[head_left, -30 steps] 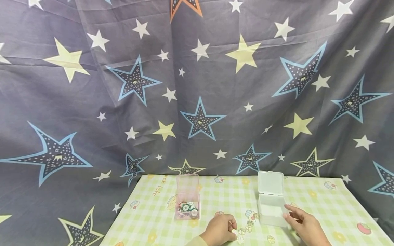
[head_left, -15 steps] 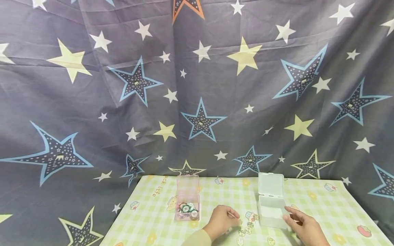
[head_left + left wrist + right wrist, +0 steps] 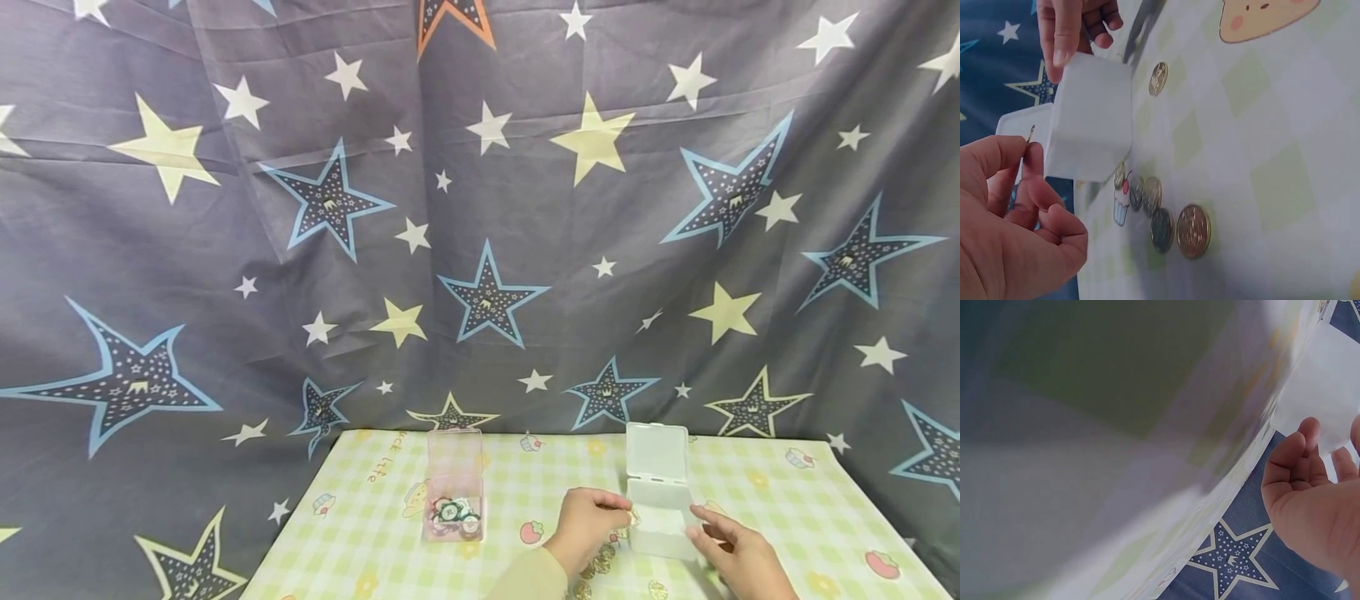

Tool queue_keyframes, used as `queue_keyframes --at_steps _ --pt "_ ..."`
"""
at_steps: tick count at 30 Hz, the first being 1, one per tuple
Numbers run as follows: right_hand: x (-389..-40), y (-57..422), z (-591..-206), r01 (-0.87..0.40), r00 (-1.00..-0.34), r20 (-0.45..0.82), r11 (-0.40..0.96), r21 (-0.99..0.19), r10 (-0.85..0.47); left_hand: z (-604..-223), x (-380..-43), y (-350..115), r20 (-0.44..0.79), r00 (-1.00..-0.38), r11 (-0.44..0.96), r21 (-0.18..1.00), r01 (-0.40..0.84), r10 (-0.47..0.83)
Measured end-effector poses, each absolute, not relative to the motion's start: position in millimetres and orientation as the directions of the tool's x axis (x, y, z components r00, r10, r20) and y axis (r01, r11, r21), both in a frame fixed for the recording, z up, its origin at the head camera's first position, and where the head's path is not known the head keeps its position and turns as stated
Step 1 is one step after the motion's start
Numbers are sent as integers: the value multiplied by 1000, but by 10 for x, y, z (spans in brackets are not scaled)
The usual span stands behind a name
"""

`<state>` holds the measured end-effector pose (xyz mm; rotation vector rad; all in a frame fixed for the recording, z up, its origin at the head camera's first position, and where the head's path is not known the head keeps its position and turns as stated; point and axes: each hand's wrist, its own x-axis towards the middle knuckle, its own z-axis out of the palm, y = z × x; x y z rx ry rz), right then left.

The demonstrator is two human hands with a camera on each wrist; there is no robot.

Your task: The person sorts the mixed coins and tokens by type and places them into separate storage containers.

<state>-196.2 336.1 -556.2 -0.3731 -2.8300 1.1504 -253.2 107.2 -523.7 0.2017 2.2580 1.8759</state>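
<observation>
A gold-coloured coin [image 3: 1030, 134] is pinched edge-on between the thumb and finger of my left hand [image 3: 588, 527], beside the left rim of a white plastic box [image 3: 663, 546]. The box's lid [image 3: 657, 452] stands raised at the back. Relaxed fingers of my right hand [image 3: 741, 552] touch the box's right side, near the rim and front corner. Several coins [image 3: 1193, 231] lie on the cloth left of the box, partly behind my left hand in the head view. Another coin [image 3: 657, 590] lies alone in front of it.
To the left, a clear pink box [image 3: 442, 535] with its lid up holds several round green, white and reddish pieces, too small to identify. A green-checked cloth [image 3: 390, 508] covers the table. Behind its back edge hangs a dark star-patterned curtain [image 3: 525, 208].
My left hand has picked up a coin from the cloth and carried it right and away from me, to the white box's left rim. The right hand stays at the box.
</observation>
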Motion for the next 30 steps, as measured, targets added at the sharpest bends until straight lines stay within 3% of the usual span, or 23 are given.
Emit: queue_keyframes --at_steps 12,30 --pt "-1970 3356 -5574 201 -967 -30 678 -707 254 -5294 -2511 1209 2 -965 165 985 47 264" --pt "-1969 3352 -5584 211 -965 -42 671 -711 259 -5347 -2522 1219 70 -968 253 958 133 243"
